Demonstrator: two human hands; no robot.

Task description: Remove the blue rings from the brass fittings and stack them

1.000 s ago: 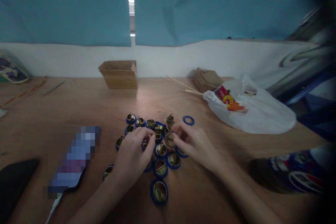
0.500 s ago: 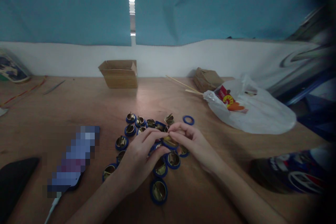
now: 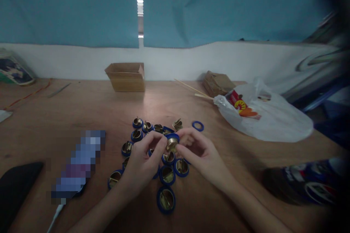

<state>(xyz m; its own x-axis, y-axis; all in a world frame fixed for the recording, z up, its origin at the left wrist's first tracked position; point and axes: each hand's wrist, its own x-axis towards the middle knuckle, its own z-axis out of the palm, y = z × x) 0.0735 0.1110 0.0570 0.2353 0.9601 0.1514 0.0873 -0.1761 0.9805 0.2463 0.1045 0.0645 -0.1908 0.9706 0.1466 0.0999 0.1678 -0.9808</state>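
Between my two hands is a small round brass-coloured metal cup with a blue ring [image 3: 172,143], raised a little above the others and tilted on its side. My left hand [image 3: 144,158] pinches its left edge between thumb and fingers. On the right, my right hand [image 3: 203,154] grips the same piece with thumb and curled fingers. Several similar blue-rimmed cups [image 3: 165,199] lie around and under my hands, each with a metal strip across its inside. Beyond my fingers sit a brass-coloured cup [image 3: 177,124] with no blue ring visible and a loose blue ring [image 3: 198,126].
An open cardboard box [image 3: 126,82] stands at the back of the wooden table, with a brown paper package [image 3: 218,83] farther right. A plastic bag [image 3: 281,120] with thin sticks lies at right, near a dark bottle [image 3: 303,184]. A phone [image 3: 79,164] on a cable lies left.
The blue-ringed cup has come up between my hands and now shows its side. My left fingers have drawn back and curled onto it; my right hand stays close to its place.
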